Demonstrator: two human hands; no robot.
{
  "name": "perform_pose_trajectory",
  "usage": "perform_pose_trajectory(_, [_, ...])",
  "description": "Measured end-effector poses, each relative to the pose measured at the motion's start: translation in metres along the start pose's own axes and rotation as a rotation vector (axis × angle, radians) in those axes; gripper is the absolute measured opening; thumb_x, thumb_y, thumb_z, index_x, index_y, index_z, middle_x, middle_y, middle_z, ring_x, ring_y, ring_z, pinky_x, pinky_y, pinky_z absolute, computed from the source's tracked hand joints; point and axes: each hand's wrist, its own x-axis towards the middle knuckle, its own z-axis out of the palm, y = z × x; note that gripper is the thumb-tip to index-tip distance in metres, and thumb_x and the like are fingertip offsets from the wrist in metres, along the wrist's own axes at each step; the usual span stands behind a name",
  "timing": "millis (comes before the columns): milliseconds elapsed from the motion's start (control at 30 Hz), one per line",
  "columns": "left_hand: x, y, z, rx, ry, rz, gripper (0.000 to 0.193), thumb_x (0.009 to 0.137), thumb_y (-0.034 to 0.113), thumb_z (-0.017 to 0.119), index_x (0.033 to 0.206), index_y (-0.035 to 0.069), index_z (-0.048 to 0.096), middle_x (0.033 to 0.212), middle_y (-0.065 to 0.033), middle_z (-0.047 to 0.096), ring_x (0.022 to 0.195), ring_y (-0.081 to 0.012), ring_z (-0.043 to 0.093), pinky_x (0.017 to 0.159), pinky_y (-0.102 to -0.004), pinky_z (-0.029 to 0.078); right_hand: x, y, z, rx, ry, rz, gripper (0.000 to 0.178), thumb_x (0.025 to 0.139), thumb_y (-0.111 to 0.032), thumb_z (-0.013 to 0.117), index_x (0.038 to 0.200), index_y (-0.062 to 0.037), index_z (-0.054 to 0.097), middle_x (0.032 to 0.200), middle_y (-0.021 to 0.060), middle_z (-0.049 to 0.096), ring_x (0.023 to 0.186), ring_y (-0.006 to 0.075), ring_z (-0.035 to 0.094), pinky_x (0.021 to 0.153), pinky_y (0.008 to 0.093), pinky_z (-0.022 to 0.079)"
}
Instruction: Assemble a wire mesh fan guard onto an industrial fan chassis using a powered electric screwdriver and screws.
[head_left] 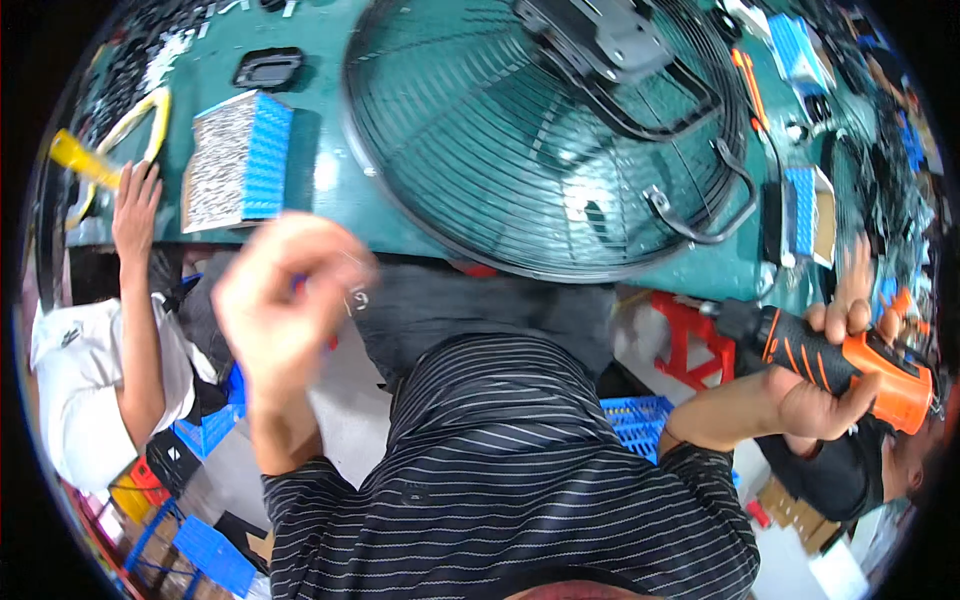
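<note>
My right hand (825,405), on the right, is wrapped around an orange and black power screwdriver (850,365). Its black chuck end points left toward the table edge. My left hand (290,295) hangs in front of the table's near edge, smeared by motion. Its fingers look curled in toward the thumb; anything between them is too blurred to make out. A large round black wire fan guard (470,150) lies on the table ahead of me. A dark motor housing (610,40) and curved black brackets sit on it. Neither hand touches the guard.
Left on the green table (325,120) are an open box of small metal pieces (225,160), a black plastic part (268,68) and a yellow loop (160,115). A blue-sided box (805,210) stands right. Co-workers' arms reach in left and right. A red stool (690,345) stands below.
</note>
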Motion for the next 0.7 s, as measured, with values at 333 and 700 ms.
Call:
perform_pose_trajectory(333, [-0.051, -0.009, 0.099, -0.627, -0.318, -0.070, 0.021, 0.080, -0.006, 0.073, 0.101, -0.003, 0.072, 0.090, -0.0135, 0.070, 0.069, -0.0118, 0.062, 0.057, -0.0226, 0.047, -0.026, 0.025, 0.072, 0.644, -0.151, 0.240, 0.038, 0.091, -0.019, 0.061, 0.117, 0.0059, 0.046, 0.084, 0.0057, 0.054, 0.065, 0.0122, 0.057, 0.061, 0.0262, 0.050])
perform_pose_trajectory(700, [-0.045, -0.009, 0.099, -0.603, -0.342, -0.025, 0.019, 0.081, -0.003, 0.074, 0.100, -0.003, 0.072, 0.089, -0.0122, 0.071, 0.065, -0.0095, 0.059, 0.054, -0.0217, 0.044, -0.027, 0.025, 0.071, 0.577, -0.178, 0.256, 0.036, 0.092, -0.018, 0.061, 0.115, 0.0037, 0.045, 0.084, 0.0053, 0.054, 0.063, 0.0126, 0.058, 0.062, 0.0261, 0.051])
